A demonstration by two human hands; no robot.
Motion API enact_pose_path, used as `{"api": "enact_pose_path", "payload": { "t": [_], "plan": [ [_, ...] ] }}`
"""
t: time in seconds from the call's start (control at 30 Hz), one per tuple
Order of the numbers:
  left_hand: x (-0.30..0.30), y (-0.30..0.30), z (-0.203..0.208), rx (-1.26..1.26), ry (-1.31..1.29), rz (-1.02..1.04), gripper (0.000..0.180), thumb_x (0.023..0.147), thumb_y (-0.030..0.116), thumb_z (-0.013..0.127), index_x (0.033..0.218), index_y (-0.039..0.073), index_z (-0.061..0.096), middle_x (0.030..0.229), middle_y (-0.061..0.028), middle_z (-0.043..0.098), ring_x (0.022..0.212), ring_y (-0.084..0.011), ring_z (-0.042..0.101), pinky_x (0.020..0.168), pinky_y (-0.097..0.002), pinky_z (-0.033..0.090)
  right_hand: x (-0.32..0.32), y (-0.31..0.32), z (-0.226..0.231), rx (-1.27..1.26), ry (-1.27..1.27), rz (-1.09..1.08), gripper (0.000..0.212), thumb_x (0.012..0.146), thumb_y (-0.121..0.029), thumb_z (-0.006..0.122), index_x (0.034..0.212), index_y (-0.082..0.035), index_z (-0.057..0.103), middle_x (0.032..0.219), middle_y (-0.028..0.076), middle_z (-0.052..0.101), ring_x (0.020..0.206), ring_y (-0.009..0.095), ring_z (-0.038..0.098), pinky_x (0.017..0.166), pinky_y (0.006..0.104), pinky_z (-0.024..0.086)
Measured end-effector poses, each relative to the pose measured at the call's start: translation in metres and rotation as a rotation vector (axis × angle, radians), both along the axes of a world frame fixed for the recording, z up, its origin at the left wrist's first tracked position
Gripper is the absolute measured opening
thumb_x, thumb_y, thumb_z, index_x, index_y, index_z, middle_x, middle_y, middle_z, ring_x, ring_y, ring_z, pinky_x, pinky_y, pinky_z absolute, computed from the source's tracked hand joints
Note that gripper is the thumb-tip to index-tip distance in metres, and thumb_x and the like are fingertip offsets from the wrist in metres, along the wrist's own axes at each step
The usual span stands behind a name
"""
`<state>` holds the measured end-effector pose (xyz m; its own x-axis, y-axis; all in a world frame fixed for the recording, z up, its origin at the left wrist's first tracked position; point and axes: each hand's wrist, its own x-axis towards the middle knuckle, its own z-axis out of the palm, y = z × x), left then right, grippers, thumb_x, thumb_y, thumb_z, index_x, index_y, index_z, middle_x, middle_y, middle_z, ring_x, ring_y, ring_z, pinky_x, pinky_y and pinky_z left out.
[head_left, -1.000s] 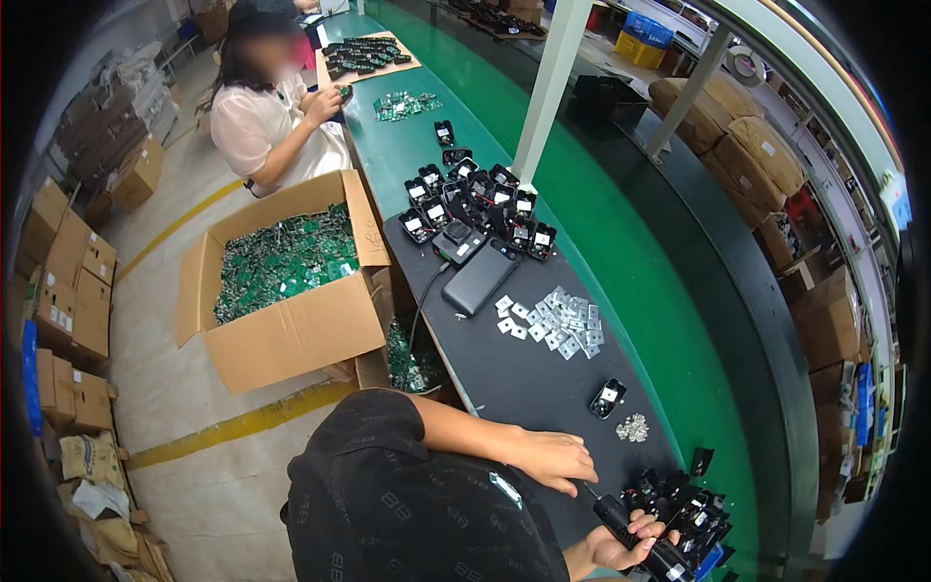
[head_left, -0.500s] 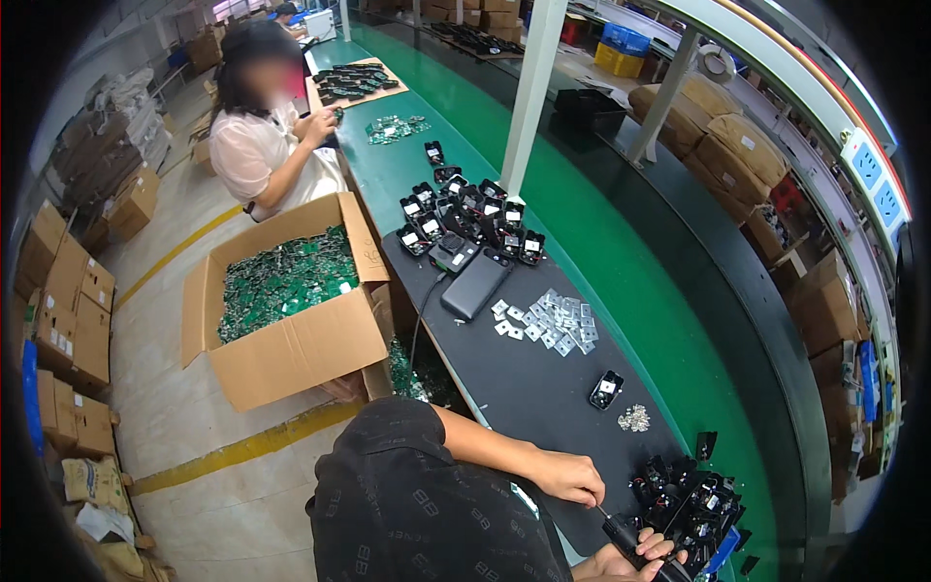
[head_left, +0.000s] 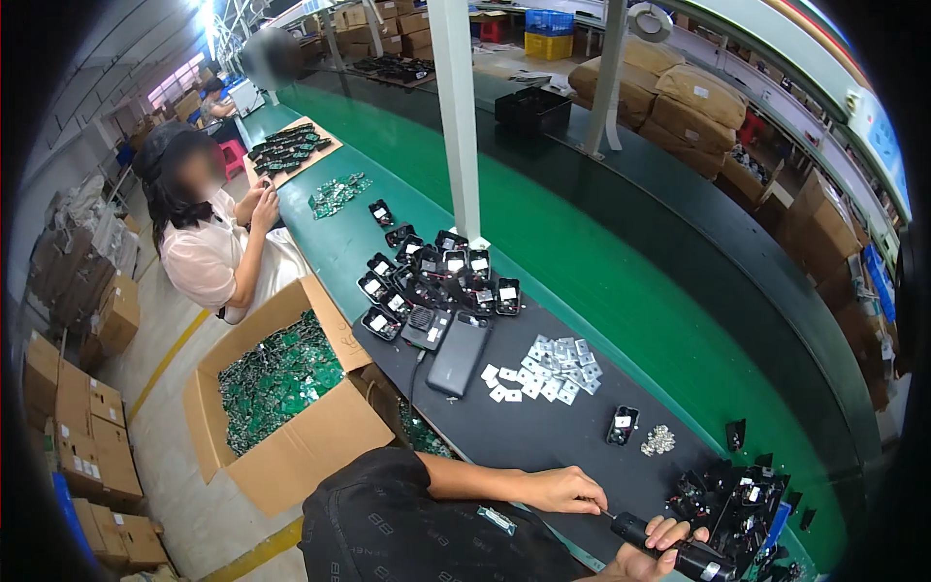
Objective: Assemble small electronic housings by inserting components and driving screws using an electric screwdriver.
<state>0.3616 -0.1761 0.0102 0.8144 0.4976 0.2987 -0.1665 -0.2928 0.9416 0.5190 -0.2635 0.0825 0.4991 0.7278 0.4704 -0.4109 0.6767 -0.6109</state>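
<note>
left hand point(head_left: 567, 488) pinched shut on a thin tip, low on the dark mat point(head_left: 524, 441). right hand point(head_left: 652, 553) wrapped tight round a black screwdriver point(head_left: 669, 548), lying flat at the near edge of the mat, just beside a heap of black parts point(head_left: 737, 504). looks hard and stiff, a bit heavy, smooth but not slippery (fat round body, so best held round the middle, thin tip kept steady with two fingers).

close by: a small pile of screws point(head_left: 658, 440), one black case point(head_left: 621, 425), flat silver plates point(head_left: 548, 367), a dark power bank point(head_left: 459, 352) with a cable, more black cases point(head_left: 436, 281) in a bunch further up. heap of parts touching the tool end, easy to knock. open cardboard box point(head_left: 291, 407) of green boards on the floor to the left. another person point(head_left: 208, 242) busy up the green belt point(head_left: 621, 291), well apart.
</note>
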Motion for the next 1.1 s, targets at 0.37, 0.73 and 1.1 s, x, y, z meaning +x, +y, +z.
{"api": "enact_pose_path", "payload": {
  "t": [0.37, 0.73, 1.1],
  "plan": [
    [-0.023, 0.036, -0.003, 0.503, 0.049, 0.318, 0.033, 0.076, 0.02, 0.066, 0.105, 0.006, 0.061, 0.097, -0.0069, 0.065, 0.083, -0.0229, 0.062, 0.073, -0.0364, 0.046, -0.006, 0.058, -0.011, -0.084, 0.053, 0.076, 0.055, 0.082, -0.013, 0.055, 0.132, -0.002, 0.033, 0.065, -0.002, 0.037, 0.057, 0.008, 0.037, 0.058, 0.0241, 0.033],
    [0.034, 0.091, -0.01, 0.434, 0.446, 0.494, 0.094, 0.055, 0.023, 0.085, 0.134, 0.004, 0.036, 0.129, -0.0146, 0.043, 0.119, -0.0331, 0.041, 0.098, -0.0411, 0.036, 0.052, 0.07, -0.008, -0.088, -0.045, -0.215, 0.039, 0.079, -0.013, 0.062, 0.109, -0.013, 0.039, 0.068, 0.001, 0.045, 0.058, 0.012, 0.046, 0.062, 0.0285, 0.04],
    [0.033, 0.101, -0.018, 0.447, 0.418, 0.389, 0.073, 0.055, 0.025, 0.082, 0.12, 0.014, 0.052, 0.104, -0.0081, 0.051, 0.098, -0.0267, 0.048, 0.087, -0.0396, 0.038, 0.038, 0.116, -0.033, -0.106, -0.11, -0.158, 0.039, 0.079, -0.012, 0.063, 0.108, -0.011, 0.036, 0.067, 0.003, 0.046, 0.058, 0.015, 0.047, 0.063, 0.0322, 0.042]
  ]
}}
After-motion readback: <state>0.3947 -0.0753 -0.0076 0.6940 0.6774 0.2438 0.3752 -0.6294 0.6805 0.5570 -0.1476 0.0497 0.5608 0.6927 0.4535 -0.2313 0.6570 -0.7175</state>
